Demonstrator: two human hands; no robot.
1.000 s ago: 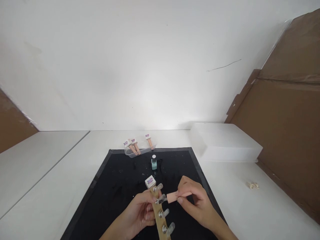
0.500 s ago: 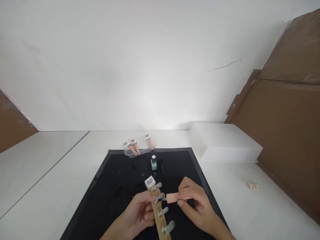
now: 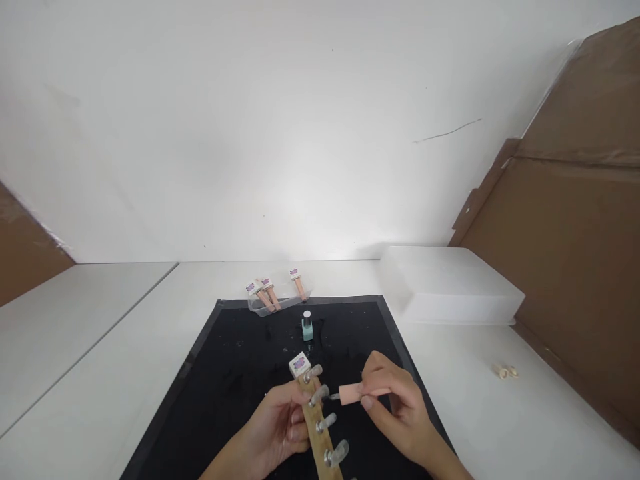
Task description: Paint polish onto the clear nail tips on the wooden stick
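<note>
My left hand (image 3: 275, 427) is closed around a wooden strip (image 3: 314, 427) that carries several clear nail tips (image 3: 340, 453) on silvery mounts. Pinched in my right hand (image 3: 397, 413) is a nail polish brush (image 3: 351, 393) by its long pink cap. Its dark bristles point left, close beside the second nail tip (image 3: 319, 395) from the far end; whether they touch it I cannot tell. Just beyond the strip's far end stands a white square polish bottle (image 3: 299, 365) with a purple printed label. Behind that is a small teal polish bottle (image 3: 307, 327) with a dark, white-topped cap.
A clear tray (image 3: 280, 305) at the mat's back edge holds several pink-capped bottles lying down. The black mat (image 3: 225, 373) covers the white table (image 3: 115, 373). At the back right sits a white box (image 3: 453, 283); small cream-coloured pieces (image 3: 506, 371) lie at the right.
My right hand has shifted slightly to the right, drawing the brush back from over the second nail tip. My left hand and the strip have hardly moved.
</note>
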